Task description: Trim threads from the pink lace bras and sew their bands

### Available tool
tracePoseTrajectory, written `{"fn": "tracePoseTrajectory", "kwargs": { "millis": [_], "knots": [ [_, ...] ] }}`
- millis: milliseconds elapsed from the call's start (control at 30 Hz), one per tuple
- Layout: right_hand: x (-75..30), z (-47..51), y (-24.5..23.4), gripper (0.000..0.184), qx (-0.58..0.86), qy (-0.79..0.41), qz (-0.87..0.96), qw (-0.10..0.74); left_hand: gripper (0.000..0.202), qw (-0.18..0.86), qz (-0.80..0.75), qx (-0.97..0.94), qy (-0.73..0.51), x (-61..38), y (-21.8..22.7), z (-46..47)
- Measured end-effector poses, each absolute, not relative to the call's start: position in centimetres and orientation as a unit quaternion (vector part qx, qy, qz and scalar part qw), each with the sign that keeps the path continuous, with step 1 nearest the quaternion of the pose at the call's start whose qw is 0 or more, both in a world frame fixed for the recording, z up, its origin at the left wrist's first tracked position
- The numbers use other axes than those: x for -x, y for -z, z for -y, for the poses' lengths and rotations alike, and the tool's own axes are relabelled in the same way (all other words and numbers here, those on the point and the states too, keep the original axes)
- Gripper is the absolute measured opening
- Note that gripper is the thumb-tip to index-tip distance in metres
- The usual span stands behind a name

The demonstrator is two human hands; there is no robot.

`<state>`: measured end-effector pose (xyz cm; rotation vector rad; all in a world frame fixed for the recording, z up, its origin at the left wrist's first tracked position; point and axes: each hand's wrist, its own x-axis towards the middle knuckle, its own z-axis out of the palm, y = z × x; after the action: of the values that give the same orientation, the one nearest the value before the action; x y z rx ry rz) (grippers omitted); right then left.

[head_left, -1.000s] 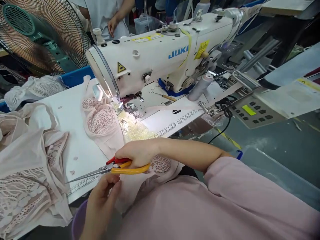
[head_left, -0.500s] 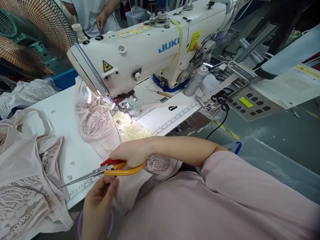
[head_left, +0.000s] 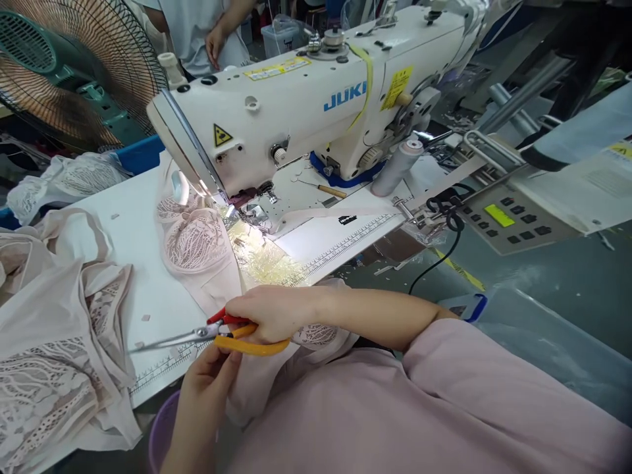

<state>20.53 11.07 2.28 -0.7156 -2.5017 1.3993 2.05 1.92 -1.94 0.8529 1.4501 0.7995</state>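
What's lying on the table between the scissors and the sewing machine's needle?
In the head view, pink lace fabric covers the stretch from the scissors up to the needle, brightly lit near it.

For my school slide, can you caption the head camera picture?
Right hand holds scissors over pink fabric, left hand beneath, beside a sewing machine.

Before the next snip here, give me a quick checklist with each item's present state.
1. Right hand grips the scissors by the handles: ok.
2. Left hand pinches the pink fabric just below the scissors: ok.
3. Blades shut, pointing away over the table edge: ok.
4. Left fingers out of the blade path: cannot tell.
5. Lace garment lies under the sewing machine head: ok.
6. Needle position: cannot tell.
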Motion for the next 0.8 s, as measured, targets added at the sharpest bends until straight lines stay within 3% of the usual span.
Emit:
{"fn": "tracePoseTrajectory", "kwargs": {
  "millis": [133, 200, 400, 800],
  "knots": [
    [-22.3, -9.0, -1.7, 0.029, 0.326, -0.511, 0.774, 0.181, 0.032, 0.616, -0.62, -0.32, -0.366, -1.7, 2.3, -1.5],
    [-23.4, -7.9, -1.1, 0.035, 0.313, -0.519, 0.782, 0.149, 0.033, 0.621, -0.618, -0.298, -0.378, -1.5, 2.3, -1.3],
    [-25.3, -5.6, 1.9, 0.042, 0.306, -0.503, 0.807, -0.052, 0.033, 0.615, -0.615, -0.277, -0.408, -1.1, 2.1, -1.0],
    [-24.4, -5.4, 1.5, 0.055, 0.337, -0.496, 0.798, -0.059, 0.031, 0.588, -0.632, -0.272, -0.424, -1.9, 1.8, -0.5]
  ]
}}
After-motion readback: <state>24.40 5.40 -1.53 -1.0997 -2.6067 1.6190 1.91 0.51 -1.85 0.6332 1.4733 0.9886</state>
